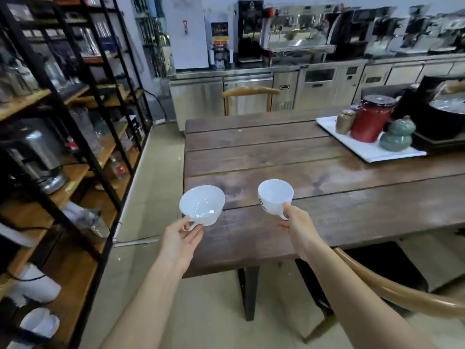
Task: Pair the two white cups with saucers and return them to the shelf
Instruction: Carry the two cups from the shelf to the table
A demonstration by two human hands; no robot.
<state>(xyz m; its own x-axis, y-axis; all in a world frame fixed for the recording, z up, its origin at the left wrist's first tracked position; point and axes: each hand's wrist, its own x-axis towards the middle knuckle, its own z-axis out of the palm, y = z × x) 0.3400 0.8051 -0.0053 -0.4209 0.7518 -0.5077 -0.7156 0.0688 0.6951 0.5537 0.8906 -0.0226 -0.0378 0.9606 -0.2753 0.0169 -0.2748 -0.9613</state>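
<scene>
I hold a white cup in each hand above the near left corner of the wooden table (pixel 327 177). My left hand (pixel 182 239) pinches the handle of a wide, shallow white cup (pixel 202 205), which hangs over the table's left edge. My right hand (pixel 295 221) grips the handle of a rounder white cup (pixel 274 196) with a dark mark on its side. Both cups look empty and tilt toward me. The black-framed shelf (pixel 63 177) with wooden boards fills the left side. No saucer is clearly in view.
A white tray (pixel 364 147) at the table's far right carries a red canister, a brown jar and a green gourd jar. A dark pot stands beside it. One wooden chair sits at the far end, another at my right. Steel counters with coffee machines line the back wall.
</scene>
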